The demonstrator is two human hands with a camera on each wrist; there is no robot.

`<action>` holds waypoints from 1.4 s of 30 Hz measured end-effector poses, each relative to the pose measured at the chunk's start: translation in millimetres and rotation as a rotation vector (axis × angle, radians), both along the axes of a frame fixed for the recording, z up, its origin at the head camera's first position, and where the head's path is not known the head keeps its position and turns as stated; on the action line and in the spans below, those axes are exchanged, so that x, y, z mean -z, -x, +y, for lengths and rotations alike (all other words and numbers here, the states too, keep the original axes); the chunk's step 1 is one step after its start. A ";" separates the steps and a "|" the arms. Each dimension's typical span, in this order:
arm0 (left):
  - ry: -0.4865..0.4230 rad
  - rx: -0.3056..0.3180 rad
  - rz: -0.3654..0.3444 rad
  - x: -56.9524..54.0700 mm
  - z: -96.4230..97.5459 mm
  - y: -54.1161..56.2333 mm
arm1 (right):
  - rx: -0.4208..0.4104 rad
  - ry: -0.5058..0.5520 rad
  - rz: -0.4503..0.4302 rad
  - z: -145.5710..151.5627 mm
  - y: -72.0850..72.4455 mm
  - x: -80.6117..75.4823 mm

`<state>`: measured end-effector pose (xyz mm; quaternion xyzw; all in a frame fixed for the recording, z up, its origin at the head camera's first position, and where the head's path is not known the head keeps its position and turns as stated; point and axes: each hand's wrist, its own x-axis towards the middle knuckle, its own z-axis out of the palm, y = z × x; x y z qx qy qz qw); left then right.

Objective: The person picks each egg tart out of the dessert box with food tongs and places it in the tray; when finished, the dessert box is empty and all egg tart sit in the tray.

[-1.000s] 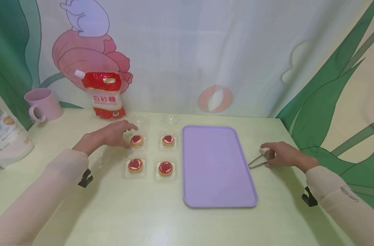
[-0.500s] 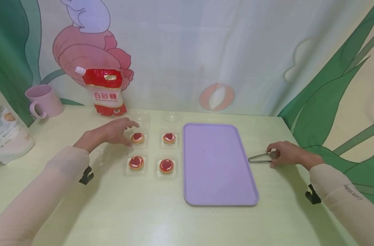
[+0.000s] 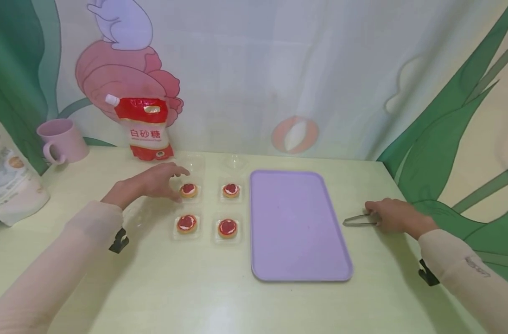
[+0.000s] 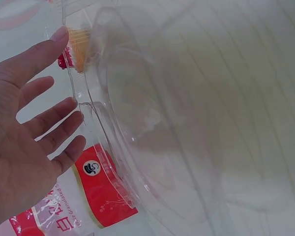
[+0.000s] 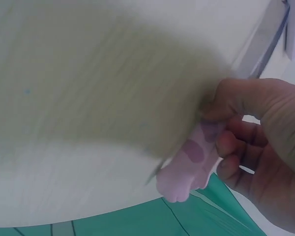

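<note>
My left hand (image 3: 155, 181) hovers around the back-left small tart (image 3: 189, 190), which sits in a clear plastic box. Its fingers are spread, relaxed and slightly bent. In the left wrist view the thumb and fingertips lie right at the edge of a clear plastic container (image 4: 96, 113), with the tart's side (image 4: 79, 49) showing behind. My right hand (image 3: 393, 215) grips metal tongs (image 3: 360, 225) at the right of the lilac tray (image 3: 297, 227). The right wrist view shows the tongs' pink paw-shaped end (image 5: 177, 177) beside the thumb and fingers; the metal bend points toward the tray.
More boxed red-topped tarts stand at the back right (image 3: 231, 190), front left (image 3: 187, 224) and front right (image 3: 227, 228). Behind them are a red-and-white sugar pouch (image 3: 147, 130), a pink mug (image 3: 66, 141) and a white pouch (image 3: 12, 176). A printed curtain (image 3: 237, 93) borders the table.
My right hand has drawn the tongs slightly right, away from the tray's edge, and their arms have come closer together. The left hand stays at the same tart.
</note>
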<state>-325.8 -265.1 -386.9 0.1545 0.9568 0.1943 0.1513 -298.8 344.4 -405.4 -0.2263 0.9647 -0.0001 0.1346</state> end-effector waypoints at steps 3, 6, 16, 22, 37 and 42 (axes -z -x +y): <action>-0.002 0.002 0.000 0.9 -0.2 0.7 | -0.013 -0.026 0.058 -0.1 -5.0 4.0; -0.004 0.004 0.003 1.2 0.0 1.4 | -0.033 -0.037 0.118 1.3 -8.2 3.7; 0.000 0.004 0.022 -2.8 -2.1 0.6 | 0.163 0.342 0.033 21.7 2.5 -31.9; -0.006 0.005 0.027 -3.4 -2.8 -1.1 | 0.307 0.874 -0.145 22.8 3.0 -38.9; 0.010 -0.022 0.027 2.4 -2.9 -1.9 | 0.095 2.033 -0.932 -32.6 8.2 -27.6; 0.011 -0.023 0.025 5.8 -2.4 0.1 | 0.174 1.990 -0.871 -70.5 8.8 -36.1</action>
